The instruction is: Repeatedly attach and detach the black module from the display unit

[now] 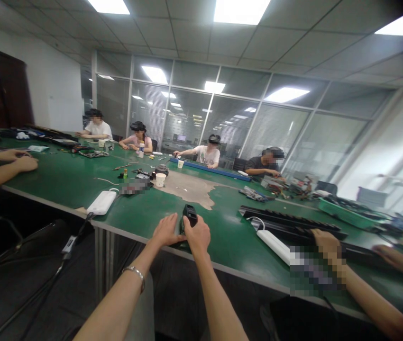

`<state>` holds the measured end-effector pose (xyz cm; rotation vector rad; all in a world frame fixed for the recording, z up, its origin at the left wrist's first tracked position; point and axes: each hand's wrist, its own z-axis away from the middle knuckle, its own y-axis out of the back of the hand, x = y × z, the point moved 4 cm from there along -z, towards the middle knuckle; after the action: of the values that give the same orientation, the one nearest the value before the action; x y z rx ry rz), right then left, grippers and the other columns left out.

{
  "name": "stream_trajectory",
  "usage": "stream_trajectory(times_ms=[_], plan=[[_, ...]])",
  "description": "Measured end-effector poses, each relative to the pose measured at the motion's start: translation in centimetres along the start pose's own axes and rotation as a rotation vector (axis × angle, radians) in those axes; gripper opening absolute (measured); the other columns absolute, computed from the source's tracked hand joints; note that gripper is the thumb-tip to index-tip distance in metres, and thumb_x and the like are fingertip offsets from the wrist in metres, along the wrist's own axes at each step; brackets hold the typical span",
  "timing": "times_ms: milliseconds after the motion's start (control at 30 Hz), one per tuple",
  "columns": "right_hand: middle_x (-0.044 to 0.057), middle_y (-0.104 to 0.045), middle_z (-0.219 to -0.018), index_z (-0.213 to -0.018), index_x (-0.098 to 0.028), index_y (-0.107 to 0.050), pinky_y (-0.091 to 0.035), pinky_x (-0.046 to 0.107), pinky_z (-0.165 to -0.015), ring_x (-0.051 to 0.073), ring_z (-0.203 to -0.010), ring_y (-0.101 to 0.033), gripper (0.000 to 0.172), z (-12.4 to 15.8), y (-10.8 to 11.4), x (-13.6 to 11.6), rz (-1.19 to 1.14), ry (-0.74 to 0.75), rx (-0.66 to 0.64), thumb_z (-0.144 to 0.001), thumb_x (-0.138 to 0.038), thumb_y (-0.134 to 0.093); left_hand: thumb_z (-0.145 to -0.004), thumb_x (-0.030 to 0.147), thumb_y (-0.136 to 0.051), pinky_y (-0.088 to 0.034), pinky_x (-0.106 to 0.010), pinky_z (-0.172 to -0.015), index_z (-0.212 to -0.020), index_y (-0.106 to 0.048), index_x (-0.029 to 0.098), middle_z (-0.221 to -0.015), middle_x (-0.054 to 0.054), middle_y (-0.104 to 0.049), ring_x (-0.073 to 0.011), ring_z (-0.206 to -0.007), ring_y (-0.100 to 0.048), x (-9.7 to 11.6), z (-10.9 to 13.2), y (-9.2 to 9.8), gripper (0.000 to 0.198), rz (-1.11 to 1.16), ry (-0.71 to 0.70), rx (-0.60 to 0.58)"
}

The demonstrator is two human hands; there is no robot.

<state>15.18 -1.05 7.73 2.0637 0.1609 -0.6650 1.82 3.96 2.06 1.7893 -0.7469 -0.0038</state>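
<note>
**Where the left hand [166,230] and right hand [197,235] meet, a small black device [189,215] stands between them**

The device sits on a green-topped workbench [141,232], just in from the bench's near edge, with both hands pressed up against its lower part. The left hand's fingers lie close together and reach toward the device's left side. The right hand's fingers are mostly hidden behind the hand and the device, so I can't tell whether they are clamped on it. A metal bangle [138,272] circles the left wrist.

To the left of the device lies a white power strip [101,202], its cable running over the bench edge. To the right lie a second white power strip [273,246] and long black racks [287,222], with a green tray [345,213] farther off. A co-worker's hand [325,241] rests beside that second strip, its forearm partly pixelated.

Beyond the device are a worn, peeling patch of tabletop [187,188] and a white paper cup [160,179]. Farther along the bench, four co-workers [183,147] sit working. More hands [25,164] rest well to the left of the device.
</note>
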Motion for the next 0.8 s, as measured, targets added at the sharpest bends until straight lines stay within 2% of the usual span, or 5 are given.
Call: stream_trajectory(times_ms=[133,267,500,667,800], plan=[[0.014,-0.069,-0.091,-0.109,-0.018,-0.061,-0.045,0.032,-0.074,0.026,-0.090,-0.066,0.049,0.0,0.0,-0.3,0.051,-0.004,-0.044,-0.086,-0.059,-0.045,-0.070,0.069,-0.058,-0.028,-0.042,-0.111,-0.148,-0.023,0.011,-0.152,-0.018,-0.032,-0.0333,-0.138,-0.034,-0.2,-0.1,-0.2,0.103,0.011,0.012,-0.015],[0.015,-0.068,-0.092,-0.108,-0.017,-0.059,-0.045,0.033,-0.075,0.026,-0.089,-0.066,0.048,0.3,-0.6,-0.3,0.115,0.032,-0.092,-0.085,-0.058,-0.046,-0.071,0.061,-0.059,-0.029,-0.043,-0.111,-0.149,-0.016,0.009,-0.152,-0.019,-0.030,-0.0333,-0.137,-0.034,-0.1,0.0,-0.3,0.103,0.018,0.008,-0.009],[0.015,-0.068,-0.091,-0.107,-0.018,-0.056,-0.046,0.034,-0.073,0.028,-0.090,-0.066,0.045,1.5,-1.8,0.8,0.182,0.041,-0.217,-0.082,-0.055,-0.052,-0.077,0.041,-0.052,-0.033,-0.043,-0.108,-0.149,-0.010,0.004,-0.145,-0.022,-0.039,-0.0315,-0.132,-0.041,0.2,0.0,-0.1,0.092,0.022,0.003,0.011],[0.017,-0.067,-0.097,-0.122,-0.012,-0.048,-0.046,0.036,-0.074,0.031,-0.096,-0.063,0.063,1.6,-1.8,1.0,0.192,0.059,-0.159,-0.080,-0.059,-0.053,-0.076,0.039,-0.053,-0.032,-0.044,-0.108,-0.150,-0.008,0.005,-0.146,-0.021,-0.039,-0.0319,-0.133,-0.040,0.4,0.1,0.1,0.093,0.030,0.005,0.002],[0.017,-0.068,-0.094,-0.111,-0.014,-0.056,-0.046,0.035,-0.075,0.029,-0.093,-0.065,0.053,1.5,-2.1,1.2,0.163,0.040,-0.167,-0.083,-0.059,-0.050,-0.077,0.044,-0.053,-0.033,-0.044,-0.107,-0.150,-0.010,0.006,-0.144,-0.021,-0.041,-0.0324,-0.131,-0.042,0.5,0.1,0.2,0.093,0.030,0.008,-0.003]])
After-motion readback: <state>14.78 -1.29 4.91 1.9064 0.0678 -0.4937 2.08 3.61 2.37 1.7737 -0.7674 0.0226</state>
